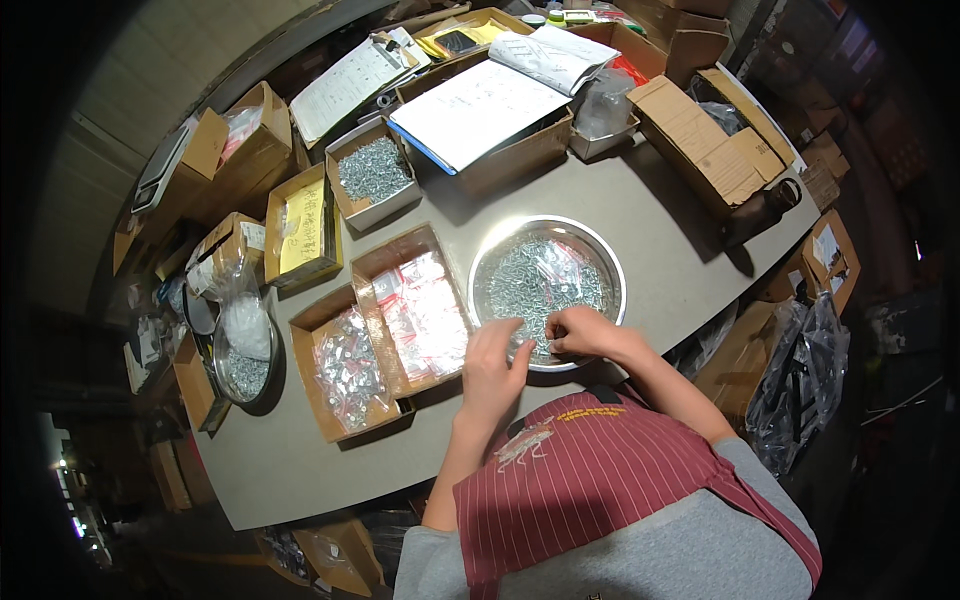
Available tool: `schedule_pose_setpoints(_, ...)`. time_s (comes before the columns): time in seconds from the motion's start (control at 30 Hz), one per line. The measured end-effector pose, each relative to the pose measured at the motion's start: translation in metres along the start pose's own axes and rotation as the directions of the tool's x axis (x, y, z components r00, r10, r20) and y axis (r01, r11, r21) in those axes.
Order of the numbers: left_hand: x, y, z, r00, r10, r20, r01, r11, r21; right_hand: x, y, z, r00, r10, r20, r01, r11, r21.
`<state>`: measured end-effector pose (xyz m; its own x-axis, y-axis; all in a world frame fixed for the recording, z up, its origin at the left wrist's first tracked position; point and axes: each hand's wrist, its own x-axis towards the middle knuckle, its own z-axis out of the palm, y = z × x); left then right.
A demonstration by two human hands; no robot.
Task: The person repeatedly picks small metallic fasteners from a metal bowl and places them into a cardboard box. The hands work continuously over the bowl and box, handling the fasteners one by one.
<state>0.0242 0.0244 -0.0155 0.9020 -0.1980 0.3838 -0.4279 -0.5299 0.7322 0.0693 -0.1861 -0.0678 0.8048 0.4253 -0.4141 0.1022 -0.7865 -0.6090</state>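
A round metal bowl (618, 270) holds many small silvery screws (520, 285), with a clear plastic bag (562, 262) lying on them. My right hand (590, 332) is over the bowl's near part, its fingers curled and pinched together at the screws; whatever is between the fingertips is too small to make out. At the bowl's near left rim is my left hand (492, 362), thumb apart from the fingers and nothing visible in it. Left of it stands a cardboard box of small clear bags with red edges (420, 310). Beside that, another box contains bagged metal parts (350, 370).
Behind these stand a box of screws (374, 170), a yellow-labelled box (303, 228) and an open notebook (480, 110) resting on a carton. A second metal bowl (270, 372) with a plastic bag is at the left edge. A dark bottle (765, 208) lies at the right beside cardboard (700, 140).
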Motion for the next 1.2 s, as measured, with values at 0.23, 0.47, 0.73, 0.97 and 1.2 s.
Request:
schedule_pose_setpoints(0.23, -0.003, -0.001, -0.001, 1.0, 0.001, 0.01, -0.001, 1.0, 0.007, -0.002, 0.003, -0.009, 0.999, -0.005, -0.051, 0.022, 0.942, 0.334)
schedule_pose_setpoints(0.47, 0.0, 0.004, 0.004, 0.999, -0.027, -0.046, 0.026, 1.0, -0.007, -0.022, -0.007, -0.032, 0.995, -0.009, 0.103, -0.092, 0.382, 0.92)
schedule_pose_setpoints(0.73, -0.001, 0.007, 0.007, 0.999, -0.026, -0.037, 0.027, 1.0, 0.014, -0.033, -0.034, -0.041, 0.998, -0.064, -0.03, 0.025, -0.078, 0.997)
schedule_pose_setpoints(0.97, -0.002, 0.012, 0.015, 1.0, -0.014, -0.02, 0.014, 1.0, -0.006, -0.039, -0.056, -0.049, 0.991, -0.081, -0.104, 0.091, -0.144, 0.985)
schedule_pose_setpoints(1.2, -0.001, 0.016, 0.021, 1.0, -0.018, 0.001, 0.018, 0.999, -0.051, -0.041, -0.074, -0.038, 0.982, -0.01, -0.191, 0.189, -0.076, 0.979)
